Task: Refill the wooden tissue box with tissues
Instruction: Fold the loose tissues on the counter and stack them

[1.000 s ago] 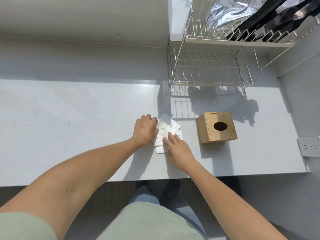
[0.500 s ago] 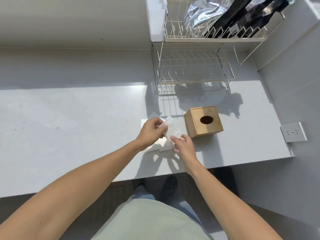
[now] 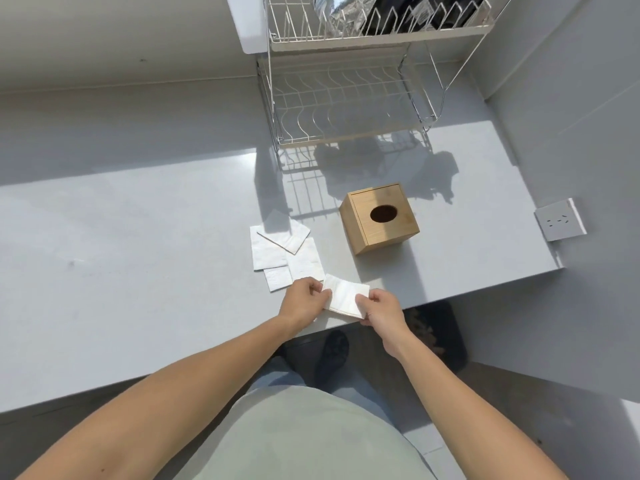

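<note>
Holding one folded tissue (image 3: pixel 346 295) between both hands above the counter's (image 3: pixel 138 254) near edge: left hand (image 3: pixel 304 299) pinches its left side, right hand (image 3: pixel 381 306) pinches its right. Remaining tissues (image 3: pixel 282 249) lie loosely overlapped on the counter, just left of the wooden tissue box (image 3: pixel 379 218), which sits apart with its oval opening facing up and dark inside. Judgement: tissue is very light, limp, tears easily; pinch at edges or the fold, gently.
</note>
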